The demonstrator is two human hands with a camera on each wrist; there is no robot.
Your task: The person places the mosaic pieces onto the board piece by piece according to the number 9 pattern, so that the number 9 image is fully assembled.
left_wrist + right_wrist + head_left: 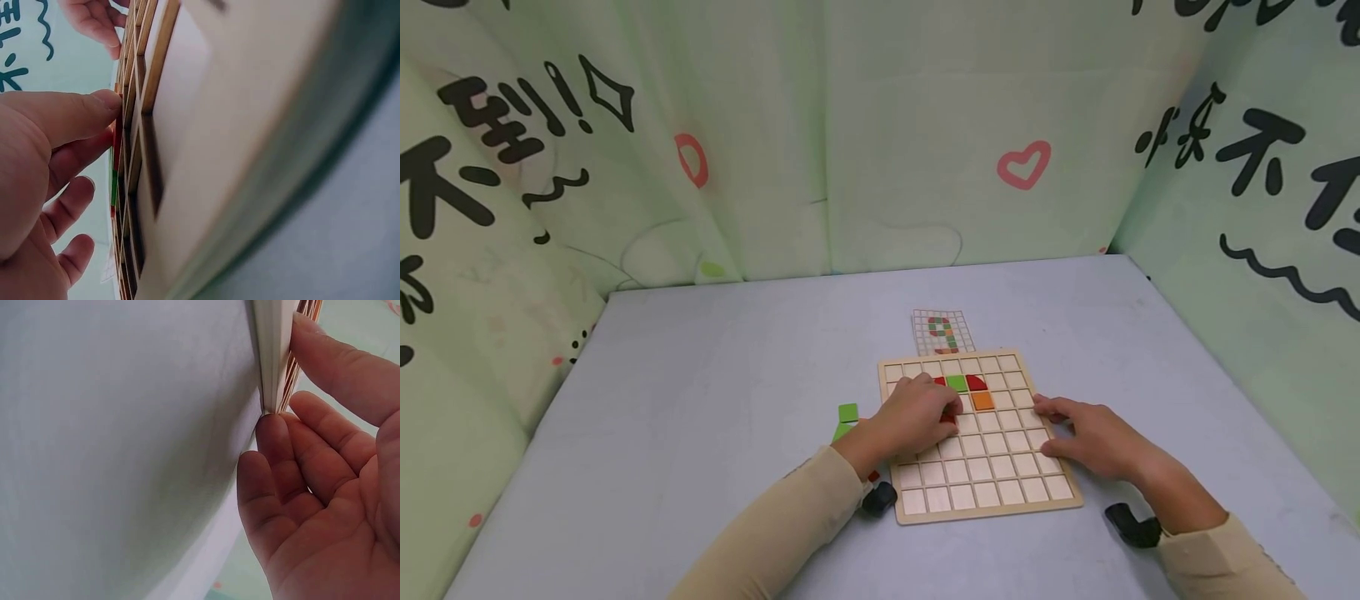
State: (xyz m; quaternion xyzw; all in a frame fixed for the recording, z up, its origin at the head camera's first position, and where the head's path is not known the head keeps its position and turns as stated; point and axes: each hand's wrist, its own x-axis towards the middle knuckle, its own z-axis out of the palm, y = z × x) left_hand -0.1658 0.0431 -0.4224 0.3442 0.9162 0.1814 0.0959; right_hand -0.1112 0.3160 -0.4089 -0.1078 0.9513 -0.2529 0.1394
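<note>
Black "不" (1255, 160), exclamation marks (563, 90), red heart outline (1039, 169), on green curtain (910, 125)

The left forearm (771, 521) extends forward and rightward; the right forearm (1228, 554) extends forward and leftward. The left grip (913, 419) faces palm down, with the left thumb (81, 114) and left forefinger (78, 157) set in a pinch and the remaining fingers (70, 206) bent and spaced apart. The right grip (1101, 437) is relaxed, the right thumb (347, 372) separated from its gently bent fingers (322, 457).
</note>
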